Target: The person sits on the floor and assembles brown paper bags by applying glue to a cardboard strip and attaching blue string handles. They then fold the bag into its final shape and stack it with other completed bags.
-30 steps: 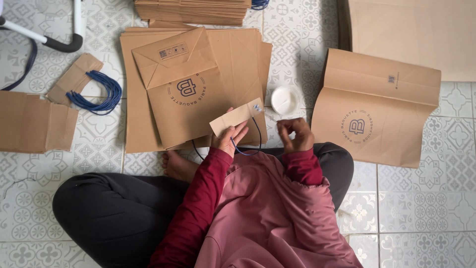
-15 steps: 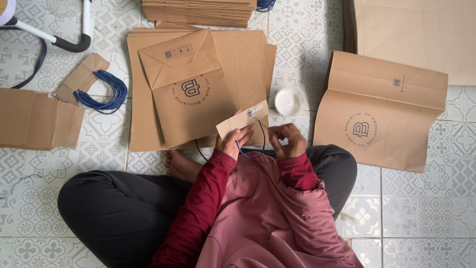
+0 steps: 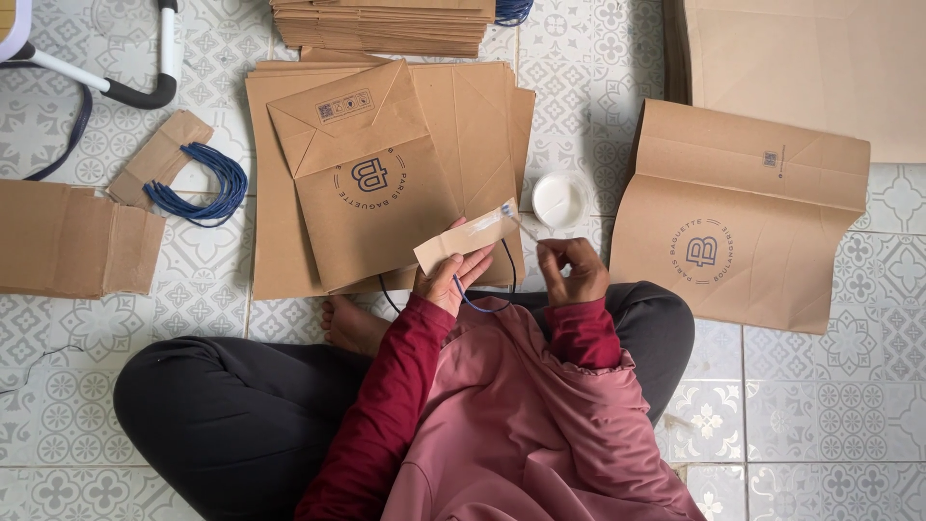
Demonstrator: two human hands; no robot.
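My left hand (image 3: 451, 280) holds a short brown cardboard strip (image 3: 468, 239) at chest height, over my crossed legs. A thin blue cord (image 3: 487, 307) hangs in a loop below the strip. My right hand (image 3: 572, 272) is just right of the strip's end, fingers curled and pinched together. I cannot see anything between them. A small round white dish (image 3: 558, 200) sits on the floor just beyond my right hand. A pile of flat brown paper bags (image 3: 386, 183) lies in front of me.
Another brown bag (image 3: 743, 222) lies open-flapped to the right. At the left are a bundle of blue cords (image 3: 204, 183), more cardboard strips (image 3: 154, 159) and folded cardboard (image 3: 68, 241). A further bag stack (image 3: 386, 24) sits at the top, and a white tube frame (image 3: 145, 92) at the top left.
Both hands stay close together at the strip. The strip has shifted slightly and the view has drifted a little. Nothing was picked up or put down.
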